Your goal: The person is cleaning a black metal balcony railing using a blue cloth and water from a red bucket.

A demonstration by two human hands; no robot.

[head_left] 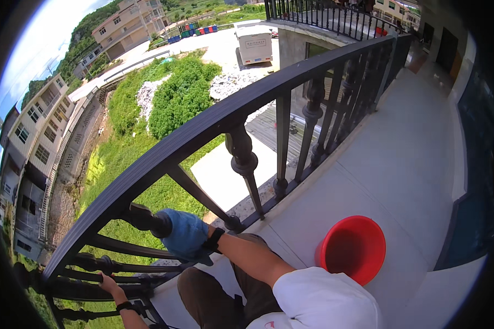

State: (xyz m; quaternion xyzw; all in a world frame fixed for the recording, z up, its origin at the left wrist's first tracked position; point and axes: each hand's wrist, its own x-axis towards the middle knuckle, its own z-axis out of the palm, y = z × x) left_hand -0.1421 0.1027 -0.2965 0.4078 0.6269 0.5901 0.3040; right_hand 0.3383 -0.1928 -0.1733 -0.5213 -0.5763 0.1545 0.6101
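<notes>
A black metal railing (219, 104) with turned balusters curves along the balcony edge in front of me. My right hand (209, 232) is mostly hidden by a blue cloth (185, 234), perhaps a mitt, which is pressed round the bulged part of a baluster (142, 217). Below and to the left, my left hand (109, 283) closes its fingers on another dark bar (85, 276) low in the railing. Both wrists wear black bands. My knees are bent close to the railing.
A red bucket (352, 249) with dark contents, hard to make out, stands on the pale tiled floor (362, 164) to my right. A wall with a dark blue lower part (477, 219) runs along the right. Beyond the railing lie grass, a white truck (254, 43) and buildings.
</notes>
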